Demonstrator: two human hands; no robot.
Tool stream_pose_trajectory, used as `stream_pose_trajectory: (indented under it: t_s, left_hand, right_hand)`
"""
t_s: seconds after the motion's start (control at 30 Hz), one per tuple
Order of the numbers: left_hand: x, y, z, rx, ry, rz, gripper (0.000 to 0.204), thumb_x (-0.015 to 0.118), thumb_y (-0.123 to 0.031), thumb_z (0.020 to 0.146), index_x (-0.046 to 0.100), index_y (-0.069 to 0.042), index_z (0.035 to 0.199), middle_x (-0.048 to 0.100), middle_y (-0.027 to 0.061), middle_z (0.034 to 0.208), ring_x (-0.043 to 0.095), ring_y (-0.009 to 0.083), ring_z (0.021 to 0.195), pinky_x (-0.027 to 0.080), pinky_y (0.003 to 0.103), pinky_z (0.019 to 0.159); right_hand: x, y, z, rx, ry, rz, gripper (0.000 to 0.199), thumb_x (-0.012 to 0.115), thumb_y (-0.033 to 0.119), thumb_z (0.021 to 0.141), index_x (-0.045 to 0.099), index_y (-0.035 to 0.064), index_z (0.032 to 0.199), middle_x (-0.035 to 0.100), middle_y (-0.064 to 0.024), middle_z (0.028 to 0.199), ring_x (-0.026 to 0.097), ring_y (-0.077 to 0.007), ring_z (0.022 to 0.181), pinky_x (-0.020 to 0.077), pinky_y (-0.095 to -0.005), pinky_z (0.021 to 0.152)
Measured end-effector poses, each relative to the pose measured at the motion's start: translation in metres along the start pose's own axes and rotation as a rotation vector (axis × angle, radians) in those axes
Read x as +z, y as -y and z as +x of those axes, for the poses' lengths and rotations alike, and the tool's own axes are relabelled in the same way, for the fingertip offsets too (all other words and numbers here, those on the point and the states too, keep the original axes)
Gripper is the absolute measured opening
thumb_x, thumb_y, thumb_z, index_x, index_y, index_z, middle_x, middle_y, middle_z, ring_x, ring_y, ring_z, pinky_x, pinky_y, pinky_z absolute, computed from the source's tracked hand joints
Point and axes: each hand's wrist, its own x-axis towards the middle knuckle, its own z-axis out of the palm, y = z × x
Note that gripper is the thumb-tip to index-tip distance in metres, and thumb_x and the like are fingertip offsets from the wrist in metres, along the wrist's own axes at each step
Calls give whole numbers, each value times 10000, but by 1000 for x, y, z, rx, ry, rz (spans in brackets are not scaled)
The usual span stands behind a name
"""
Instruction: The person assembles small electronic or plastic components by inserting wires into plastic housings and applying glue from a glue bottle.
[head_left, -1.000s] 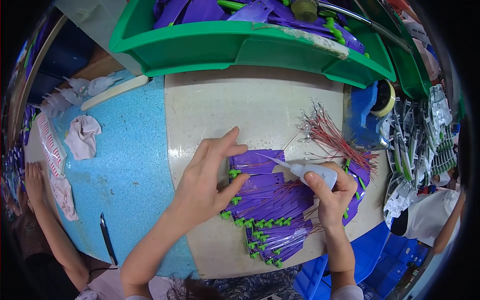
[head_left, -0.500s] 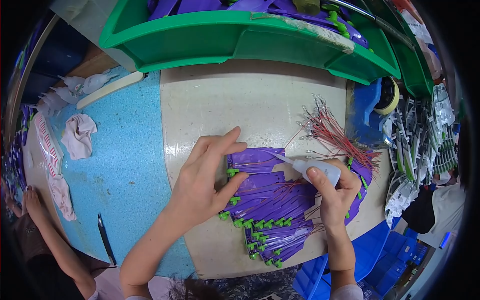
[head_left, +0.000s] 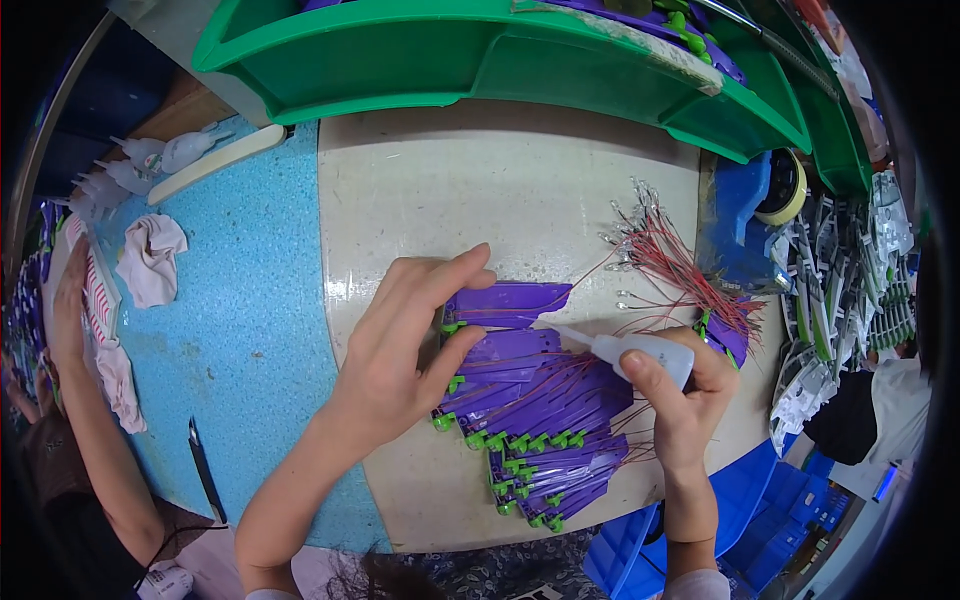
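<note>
My left hand [head_left: 395, 335] is at the left end of the uppermost purple plastic piece [head_left: 515, 303], with that end between its thumb and fingers; the exact grip is partly hidden. My right hand [head_left: 685, 400] is wrapped round a small translucent squeeze bottle [head_left: 650, 358] with a long thin nozzle. Its tip points left, close to the lower edge of that piece. Below lie several overlapping purple pieces [head_left: 590, 400] with green knobs [head_left: 537, 441] and thin red wires. A bundle of red wires [head_left: 665, 255] with silvery ends spreads to the right.
A green bin [head_left: 370, 65] of purple parts stands at the back. On the blue mat lie a cloth [head_left: 152, 262], a dark pen-like tool [head_left: 205, 470] and several squeeze bottles [head_left: 185, 150]. Yellowish tape [head_left: 785, 205] and grey-white parts [head_left: 815, 280] sit right. Another person's arm [head_left: 100, 430] reaches in left.
The uppermost purple piece has tilted and shifted slightly left. The bottle's nozzle has moved down, off its upper right corner. At the left, the other person's hand has moved up to the striped item.
</note>
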Motion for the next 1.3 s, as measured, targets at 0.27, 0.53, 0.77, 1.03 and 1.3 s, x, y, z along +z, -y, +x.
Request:
stream_pose_trajectory:
  t_s: [0.27,0.53,0.77,1.03,1.3]
  left_hand:
    - [-22,-14,-17,164,149,475,346,819,-283,690,727,-85,959,696,8,1143,550,263,1035,332,406,887]
    - [-17,-7,-14,59,62,427,338,836,-146,668,682,-95,964,712,-4,1097,579,235,996,308,396,891]
    - [-18,-10,-10,12,72,397,406,845,-150,667,678,-85,1032,715,0,1098,575,235,1009,312,389,905]
    - [-20,-5,-12,31,12,373,446,849,-79,645,675,-89,1055,717,28,1103,568,262,1010,338,380,884]
    - [-31,-12,-18,93,71,334,351,831,-174,679,712,-132,1007,713,10,1103,557,243,1027,318,414,891]
  right_hand:
    - [-5,-9,-14,-45,-132,337,221,754,145,836,730,-59,918,722,-107,852,629,-126,727,474,-250,661]
    - [14,-5,0,-190,14,52,167,777,62,814,731,-50,929,727,-92,786,638,-106,678,478,-231,626]
    - [22,-1,11,-211,27,19,158,777,56,820,729,-50,927,723,-86,795,623,-94,680,467,-224,616]
    - [8,1,-4,-130,-40,79,163,764,59,797,729,-51,912,724,-85,777,617,-93,673,473,-246,621]
    - [2,2,-5,47,-127,150,189,762,123,822,727,-50,891,707,-76,759,614,-107,669,468,-240,629]
